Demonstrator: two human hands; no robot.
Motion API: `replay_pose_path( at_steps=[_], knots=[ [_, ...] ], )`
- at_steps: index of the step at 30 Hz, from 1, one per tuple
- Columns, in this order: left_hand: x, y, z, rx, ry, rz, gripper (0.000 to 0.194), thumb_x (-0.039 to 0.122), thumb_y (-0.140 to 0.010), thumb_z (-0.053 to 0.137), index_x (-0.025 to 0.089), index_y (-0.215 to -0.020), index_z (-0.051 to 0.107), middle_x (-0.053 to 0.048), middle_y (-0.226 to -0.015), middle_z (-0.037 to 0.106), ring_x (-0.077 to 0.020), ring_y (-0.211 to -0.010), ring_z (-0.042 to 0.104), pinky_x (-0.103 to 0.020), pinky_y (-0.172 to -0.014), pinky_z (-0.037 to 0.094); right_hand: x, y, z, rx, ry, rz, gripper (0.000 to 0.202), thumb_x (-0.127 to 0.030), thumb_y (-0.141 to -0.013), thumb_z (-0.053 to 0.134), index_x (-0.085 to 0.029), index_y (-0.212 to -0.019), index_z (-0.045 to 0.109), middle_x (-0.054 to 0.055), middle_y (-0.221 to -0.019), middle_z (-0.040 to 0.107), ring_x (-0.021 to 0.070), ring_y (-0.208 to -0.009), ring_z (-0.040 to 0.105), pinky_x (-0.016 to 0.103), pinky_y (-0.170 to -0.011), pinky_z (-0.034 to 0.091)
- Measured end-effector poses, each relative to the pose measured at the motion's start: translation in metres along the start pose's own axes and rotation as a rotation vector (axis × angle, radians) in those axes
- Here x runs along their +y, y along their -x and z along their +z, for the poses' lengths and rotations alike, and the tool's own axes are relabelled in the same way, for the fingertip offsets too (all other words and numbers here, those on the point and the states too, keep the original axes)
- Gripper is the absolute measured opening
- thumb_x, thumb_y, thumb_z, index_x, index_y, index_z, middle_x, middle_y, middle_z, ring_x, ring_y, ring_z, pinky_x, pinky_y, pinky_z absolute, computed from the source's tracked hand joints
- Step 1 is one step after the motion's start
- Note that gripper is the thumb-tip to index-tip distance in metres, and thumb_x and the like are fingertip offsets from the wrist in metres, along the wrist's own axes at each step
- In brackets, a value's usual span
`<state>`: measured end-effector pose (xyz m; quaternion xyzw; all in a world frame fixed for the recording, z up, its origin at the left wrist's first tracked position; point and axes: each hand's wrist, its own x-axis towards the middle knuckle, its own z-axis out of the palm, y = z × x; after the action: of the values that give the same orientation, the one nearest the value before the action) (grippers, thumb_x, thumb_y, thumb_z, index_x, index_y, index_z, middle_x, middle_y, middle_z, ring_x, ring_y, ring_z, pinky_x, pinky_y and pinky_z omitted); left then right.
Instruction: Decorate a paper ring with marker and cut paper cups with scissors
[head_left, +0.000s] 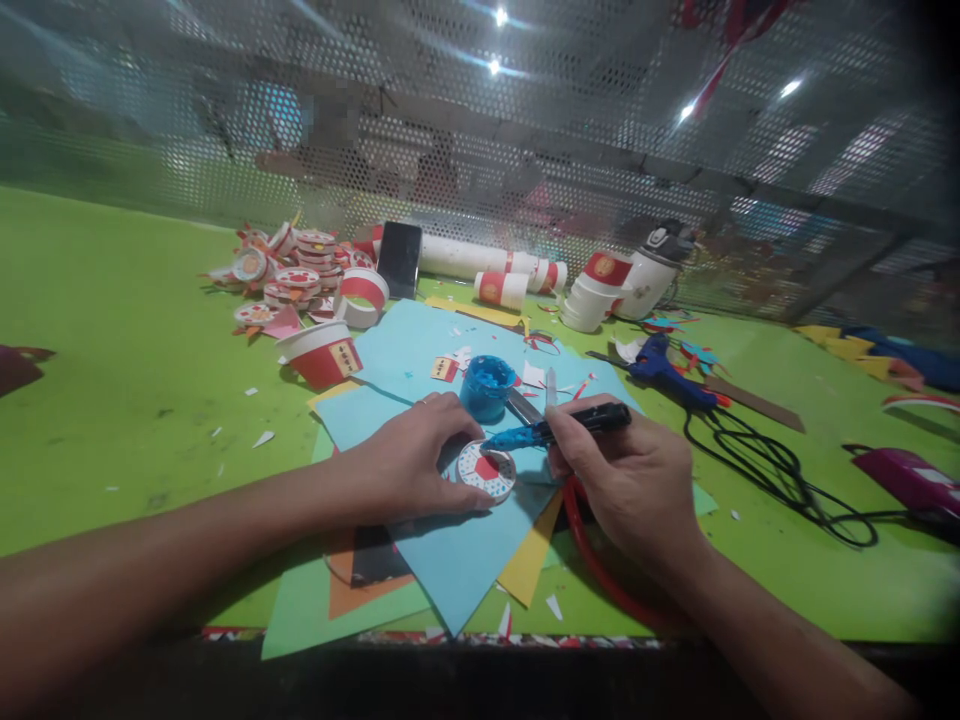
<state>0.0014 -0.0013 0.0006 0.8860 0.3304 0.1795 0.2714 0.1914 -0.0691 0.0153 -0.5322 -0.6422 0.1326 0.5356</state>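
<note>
Big green table [112,400] takes up pretty much everything, with a perforated metal screen [525,150] along the back; on top of that there's a fan of coloured paper sheets, the light blue sheet [450,560] being the main one, orange and yellow bits poking out under it; far side has a heap of finished red-and-white discs [289,275], a stack of paper cups [592,290] lying over, and a red-and-white cup [321,355] tipped on its side nearer in; blue glue gun [664,370] sits to the right with its black cord [780,475] looping off; left hand [409,455] is flat-ish on the blue sheet, its grip narrow, fingertips pinning the edge of the small round disc [487,470]; right hand [637,480] has its grip closed round a black-handled brush [559,428], blue-smeared tip right over the disc, can't tell if it's touching; little blue paint pot [487,385] just behind the disc.
</note>
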Motion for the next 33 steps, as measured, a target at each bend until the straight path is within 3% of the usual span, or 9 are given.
replay_pose_path(
  at_steps=[15, 26, 33],
  knots=[
    [-0.0004, -0.0007, 0.0002, 0.013, -0.021, 0.017, 0.039, 0.047, -0.068, 0.074, 0.018, -0.087, 0.058, -0.003, -0.086, 0.053, -0.0191, -0.081, 0.050, -0.030, -0.068, 0.041, 0.0025, 0.0007, 0.0009, -0.052, -0.011, -0.030, 0.013, -0.027, -0.084, 0.065, -0.017, -0.075, 0.065, -0.005, -0.054, 0.058, 0.0090, -0.047, 0.052, 0.022, -0.046, 0.044],
    [-0.0023, -0.0013, 0.0023, 0.012, -0.018, 0.032, 0.039, 0.044, -0.068, 0.075, 0.016, -0.092, 0.061, -0.004, -0.088, 0.053, -0.0205, -0.083, 0.050, -0.031, -0.070, 0.040, 0.0024, -0.0035, 0.0050, -0.018, 0.007, -0.036, 0.020, -0.031, -0.082, 0.069, -0.016, -0.068, 0.065, -0.005, -0.054, 0.057, 0.0080, -0.047, 0.049, 0.021, -0.047, 0.041],
    [-0.0045, -0.0012, 0.0049, 0.035, -0.024, 0.041, 0.039, 0.043, -0.067, 0.076, 0.017, -0.090, 0.058, -0.003, -0.086, 0.053, -0.0194, -0.080, 0.049, -0.030, -0.067, 0.040, 0.0024, -0.0034, 0.0084, 0.010, 0.111, -0.160, 0.019, -0.023, -0.081, 0.068, -0.016, -0.065, 0.061, -0.007, -0.054, 0.050, 0.0066, -0.048, 0.042, 0.020, -0.048, 0.037]
  ],
)
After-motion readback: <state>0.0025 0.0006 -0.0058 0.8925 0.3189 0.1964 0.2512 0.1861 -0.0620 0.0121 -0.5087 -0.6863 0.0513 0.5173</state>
